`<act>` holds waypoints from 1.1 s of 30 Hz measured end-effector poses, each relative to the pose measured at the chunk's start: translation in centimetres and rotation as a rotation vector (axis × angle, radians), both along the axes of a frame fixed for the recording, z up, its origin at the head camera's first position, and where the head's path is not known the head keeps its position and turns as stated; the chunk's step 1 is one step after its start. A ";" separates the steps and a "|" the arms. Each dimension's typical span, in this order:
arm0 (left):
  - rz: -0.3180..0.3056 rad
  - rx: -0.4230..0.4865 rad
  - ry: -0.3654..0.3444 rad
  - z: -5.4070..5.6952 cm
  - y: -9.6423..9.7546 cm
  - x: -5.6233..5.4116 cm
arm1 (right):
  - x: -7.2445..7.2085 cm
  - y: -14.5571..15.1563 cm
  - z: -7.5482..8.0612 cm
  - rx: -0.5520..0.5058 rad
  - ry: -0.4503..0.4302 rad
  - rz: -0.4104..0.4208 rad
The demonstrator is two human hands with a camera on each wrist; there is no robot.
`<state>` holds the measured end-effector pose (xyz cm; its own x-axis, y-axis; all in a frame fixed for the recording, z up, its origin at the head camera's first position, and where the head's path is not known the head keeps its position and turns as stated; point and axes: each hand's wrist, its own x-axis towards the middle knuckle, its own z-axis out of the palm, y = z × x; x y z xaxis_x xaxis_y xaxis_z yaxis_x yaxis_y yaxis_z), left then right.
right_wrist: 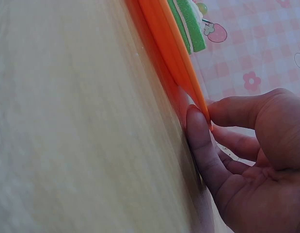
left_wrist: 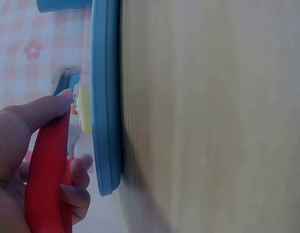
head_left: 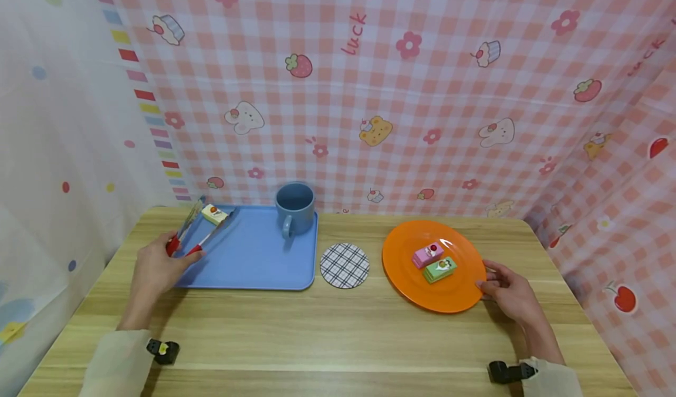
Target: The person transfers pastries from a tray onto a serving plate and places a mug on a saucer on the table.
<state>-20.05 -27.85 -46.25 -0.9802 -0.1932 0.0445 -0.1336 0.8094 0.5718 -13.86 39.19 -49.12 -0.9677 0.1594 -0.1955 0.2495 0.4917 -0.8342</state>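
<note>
the left hand (head_left: 159,267) holds red-handled metal tongs (head_left: 172,245), spread around the small yellow cake-like block (head_left: 213,214) on the blue rectangular tray (head_left: 261,262); a gentle, even squeeze seems best. the right hand (head_left: 509,293) pinches the round orange plate (head_left: 404,277).

Along its near edge the tabletop (head_left: 338,350) leaves passage between the left sleeve (head_left: 116,362) and right sleeve (head_left: 551,380), and a hand could cross over the coaster (head_left: 344,265) between the tray (head_left: 259,262) and the orange plate (head_left: 404,268). The blue mug (head_left: 300,217) blocks the tray's far right corner; near its far left corner the red-handled tongs (head_left: 172,245) in the left hand (head_left: 156,266) straddle the yellow toy cake (head_left: 213,214). The right hand (head_left: 512,294) bars the plate's right edge.
</note>
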 end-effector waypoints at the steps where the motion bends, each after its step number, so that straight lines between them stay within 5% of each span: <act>1: -0.005 -0.004 -0.006 0.0 -0.1 0.0 | 0.0 0.0 0.0 0.002 -0.001 -0.001; 33: -0.029 -0.024 -0.089 0.4 -1.2 -1.2 | 0.0 0.1 0.0 0.008 -0.001 0.002</act>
